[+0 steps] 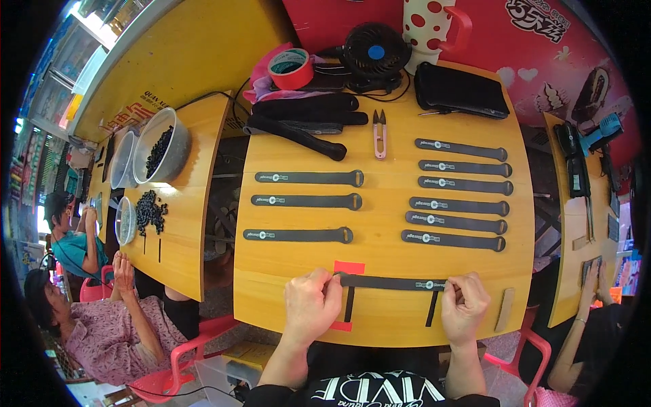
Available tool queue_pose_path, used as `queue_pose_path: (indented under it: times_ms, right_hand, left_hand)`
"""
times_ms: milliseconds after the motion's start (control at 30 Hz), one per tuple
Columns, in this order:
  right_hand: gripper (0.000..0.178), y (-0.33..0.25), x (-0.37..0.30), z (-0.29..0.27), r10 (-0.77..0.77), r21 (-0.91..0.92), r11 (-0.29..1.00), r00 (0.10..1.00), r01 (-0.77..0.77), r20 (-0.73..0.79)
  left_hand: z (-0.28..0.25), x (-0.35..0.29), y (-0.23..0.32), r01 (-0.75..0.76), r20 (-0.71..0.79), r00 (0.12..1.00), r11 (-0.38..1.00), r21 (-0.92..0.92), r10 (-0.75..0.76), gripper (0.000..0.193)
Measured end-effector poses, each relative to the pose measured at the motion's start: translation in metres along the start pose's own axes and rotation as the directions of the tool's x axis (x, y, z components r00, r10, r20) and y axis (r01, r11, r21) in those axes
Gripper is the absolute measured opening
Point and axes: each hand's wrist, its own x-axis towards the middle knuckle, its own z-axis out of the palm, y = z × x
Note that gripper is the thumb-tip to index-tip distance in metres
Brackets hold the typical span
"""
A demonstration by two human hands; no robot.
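A dark grey strap point(390, 282) with pale printing stretches sideways along the near part of the table. My left hand point(312, 303) pinches its left end between thumb and fingers. At the other end, my right hand point(466, 305) is closed on the strap's tip, which the fingers hide. Below the strap, two black lines point(350, 305) run toward me on the wood, the left one between two pieces of red tape point(348, 267). Three similar slotted straps point(302, 235) lie in a column at left. Several more point(456, 222) form a column at right.
Beyond the straps lie pink thread snips point(380, 139) and bundled black straps point(305, 112). A red tape roll point(290, 73), a fan point(375, 53) and a black pouch point(461, 89) stand farther back. A flat tan stick point(504, 309) lies at right. People sit at neighbouring tables.
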Motion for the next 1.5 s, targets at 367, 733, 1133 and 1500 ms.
queue_pose_path:
  times_ms: [367, 733, 1133, 1500]
  right_hand:
    - [0.014, -0.0014, 0.0, 0.0009, -0.001, -0.01, 1.0, 1.0, 0.001, -0.013]
    - [0.015, 0.0007, -0.0003, -0.0016, 0.005, -0.029, 1.0, 1.0, -0.005, 0.016]
    - [0.013, 0.0001, 0.0018, 0.0015, -0.035, -0.029, 0.999, 0.999, 0.034, -0.028]
    - [0.011, 0.0013, -0.0001, -0.0021, -0.019, 0.067, 0.998, 0.999, 0.023, -0.046]
  left_hand:
    - [0.0024, -0.0015, 0.0017, -0.013, -0.011, 1.0, 0.999, 0.042, 0.014, 0.02]
    - [0.0044, -0.0022, 0.0025, -0.006, -0.005, 1.0, 0.998, 0.07, 0.006, 0.021]
    - [0.0048, -0.0011, 0.0035, -0.029, -0.037, 0.999, 0.995, 0.096, 0.032, 0.024]
    - [-0.0016, -0.0029, 0.0029, 0.067, -0.002, 0.998, 0.987, 0.144, -0.068, 0.025]
